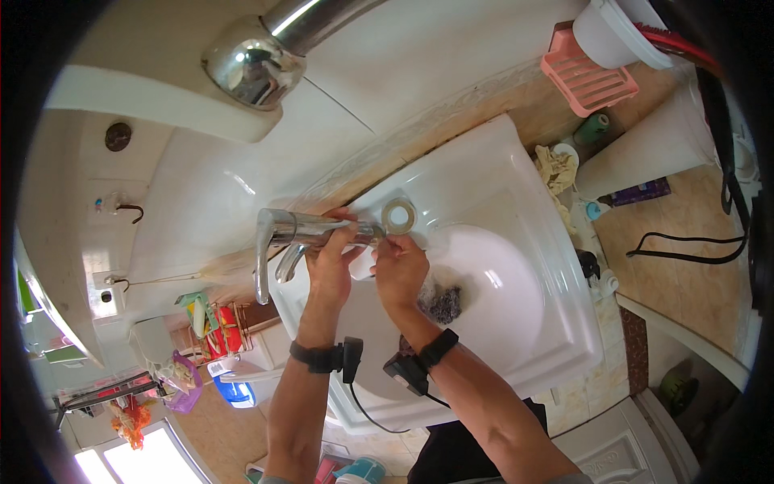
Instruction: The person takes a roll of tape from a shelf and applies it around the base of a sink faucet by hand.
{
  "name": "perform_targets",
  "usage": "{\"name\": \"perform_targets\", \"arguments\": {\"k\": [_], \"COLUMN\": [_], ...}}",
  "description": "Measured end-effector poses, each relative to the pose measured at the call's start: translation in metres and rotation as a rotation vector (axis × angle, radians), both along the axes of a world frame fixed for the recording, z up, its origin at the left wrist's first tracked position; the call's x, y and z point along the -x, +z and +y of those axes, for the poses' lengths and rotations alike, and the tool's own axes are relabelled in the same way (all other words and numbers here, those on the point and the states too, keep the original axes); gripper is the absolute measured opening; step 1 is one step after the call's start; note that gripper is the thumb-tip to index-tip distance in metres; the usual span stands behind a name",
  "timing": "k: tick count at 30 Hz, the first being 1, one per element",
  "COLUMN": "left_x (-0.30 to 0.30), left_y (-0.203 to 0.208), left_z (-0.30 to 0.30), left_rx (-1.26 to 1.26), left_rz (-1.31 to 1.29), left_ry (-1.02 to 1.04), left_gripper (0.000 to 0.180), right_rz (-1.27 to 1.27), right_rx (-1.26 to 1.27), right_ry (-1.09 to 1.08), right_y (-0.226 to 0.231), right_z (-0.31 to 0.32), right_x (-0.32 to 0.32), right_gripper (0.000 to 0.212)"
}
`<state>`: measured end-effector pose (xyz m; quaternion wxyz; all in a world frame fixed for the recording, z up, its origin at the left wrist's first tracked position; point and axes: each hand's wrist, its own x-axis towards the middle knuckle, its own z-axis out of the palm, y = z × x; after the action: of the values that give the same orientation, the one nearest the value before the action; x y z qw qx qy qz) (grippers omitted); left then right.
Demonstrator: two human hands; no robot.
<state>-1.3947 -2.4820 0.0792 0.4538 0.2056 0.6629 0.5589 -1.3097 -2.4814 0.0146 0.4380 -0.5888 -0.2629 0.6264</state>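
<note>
Faucet [310,228], chrome, lies sideways in both hands over the sink's back ledge, toward ten o'clock from the bowl, its lever end pointing to nine o'clock and its other end to three. The left hand [330,254] wraps around its body, thumb in front and fingers partly hidden behind. The right hand [401,266] is curled, thumb and fingers pinching at the three o'clock end; exactly what sits between the fingertips is hidden. Just beside that hand, toward twelve o'clock, a round beige ring [398,216] rests on the white sink [556,339]. A dark scrubber [445,305] lies in the bowl, on its nine o'clock side. Black bands [318,357] circle both wrists. Beyond the rim, a pink soap dish [592,85] shows at one o'clock, and a purple box [641,191] at two.
</note>
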Motion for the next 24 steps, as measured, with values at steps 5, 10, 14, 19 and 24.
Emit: {"name": "perform_targets", "arguments": {"k": [5,10,14,19,24], "left_x": [0.004,0.004,0.006,0.006,0.006], "left_y": [0.000,0.002,0.000,-0.002,0.000], "left_z": [-0.001,-0.001,-0.001,-0.001,0.001], "left_rx": [0.009,0.017,0.013,0.018,0.027], "left_rz": [0.014,0.012,0.001,0.006,-0.013], "left_ry": [0.015,0.001,0.008,0.030,0.026], "left_gripper": [0.036,0.036,0.035,0.035,0.037], "right_rz": [-0.117,-0.362,-0.515,-0.491,-0.430], "right_rx": [-0.054,-0.187,-0.258,-0.253,-0.308], "right_ry": [0.033,0.059,0.083,0.079,0.038], "right_y": [-0.013,-0.017,-0.010,-0.007,-0.013], "right_z": [-0.002,-0.004,-0.002,0.000,-0.004], "right_x": [0.005,0.008,0.009,0.014,0.016], "right_gripper": [0.007,0.009,0.013,0.016,0.014]}}
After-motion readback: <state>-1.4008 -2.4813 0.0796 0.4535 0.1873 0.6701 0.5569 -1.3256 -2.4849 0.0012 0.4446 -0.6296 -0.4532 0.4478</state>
